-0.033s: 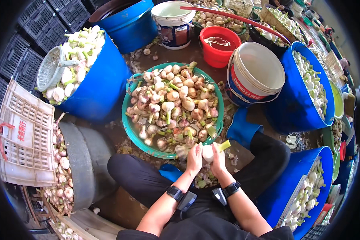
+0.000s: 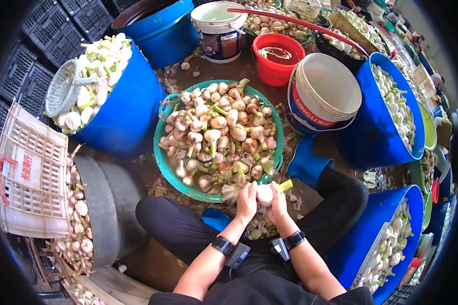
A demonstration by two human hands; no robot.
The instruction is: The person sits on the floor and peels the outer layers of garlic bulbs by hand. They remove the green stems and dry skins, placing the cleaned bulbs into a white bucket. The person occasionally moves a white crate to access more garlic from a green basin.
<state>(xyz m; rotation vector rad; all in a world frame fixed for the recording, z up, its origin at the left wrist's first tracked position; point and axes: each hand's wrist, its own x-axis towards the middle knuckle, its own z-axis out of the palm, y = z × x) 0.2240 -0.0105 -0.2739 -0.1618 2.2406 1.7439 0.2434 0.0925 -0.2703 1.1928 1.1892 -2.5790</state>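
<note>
Above my lap, close to the near rim of a green basin, both hands come together around a smooth white garlic bulb. Its cut green stem points up to the right. My right hand is closed on the bulb's right side and stem base. My left hand is closed against the bulb's left side, and a ruffled pale tuft of garlic skin sticks out beside its fingers. Unpeeled garlic bulbs heap up in the basin, some in water. The fingertips are partly hidden.
Blue tubs of pale garlic stand at far left, right and near right. A grey tub with a white crate is at left. Beyond the basin are a red bucket and white buckets. Peelings litter the floor.
</note>
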